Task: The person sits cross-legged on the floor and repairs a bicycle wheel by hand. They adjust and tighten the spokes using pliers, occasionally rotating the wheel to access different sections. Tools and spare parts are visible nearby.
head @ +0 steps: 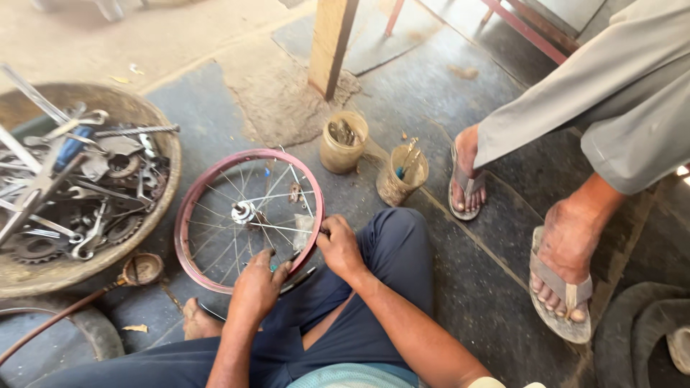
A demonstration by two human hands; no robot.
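Dusty grey stone floor [474,259] spreads under everything. At far left a shallow round basket [162,187] holds wrenches, sprockets and other metal parts. Beside it, a red-rimmed bicycle wheel [188,215] leans against the seated person's lap, spokes and hub facing up. The left hand [256,287] curls over the rim's lower edge, fingers bent among the spokes; the right hand [339,248] closes on the rim's right side, wrist bent inward. Behind stand two small jars [343,144] of bits. At right, another person's sandalled feet [568,287] rest flat.
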